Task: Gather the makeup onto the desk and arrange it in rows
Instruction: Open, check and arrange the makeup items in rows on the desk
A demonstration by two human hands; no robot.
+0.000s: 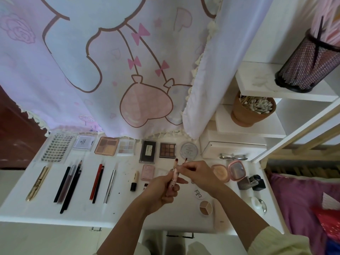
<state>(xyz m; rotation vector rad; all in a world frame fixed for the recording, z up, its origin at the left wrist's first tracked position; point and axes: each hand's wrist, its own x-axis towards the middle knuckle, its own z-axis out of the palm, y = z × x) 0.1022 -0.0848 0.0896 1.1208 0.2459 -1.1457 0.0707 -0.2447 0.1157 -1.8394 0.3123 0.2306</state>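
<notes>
1. While I hold one pink stick (174, 174) above the white surface (82, 208), I count seven things in the back row: a lash tray (55, 149), a white compact (83, 142), a peach palette (106, 145), a pale palette (126, 146), a black case (147, 150), a brown palette (167, 150) and a round jar (189, 150).
2. Nearer me lies a second row: one gold tube (37, 183), a bunch of dark pencils (69, 186) (three or four, I cannot tell), one red pencil (95, 181) touching a black one, one silver pencil (109, 185), one cream tube (134, 181) and one pink case (147, 172).
3. On the right sit one open compact (219, 173), one white lid (198, 194), one three-shade pot (205, 208), two small bottles (251, 182) and one curler (233, 157).
4. My left hand (161, 192) has its fingers curled tight round the stick's lower half. The stick stands nearly upright, just right of the pink case.
5. My right hand (198, 173) draws thumb and fingers together in a pinch at the stick's upper end.
6. The stick is slim, pale and patterned. Both square palettes show grids of matte pans, the jar is clear plastic and the curler is shiny metal. A printed fabric curtain (110, 70) hangs down to the back row.
</notes>
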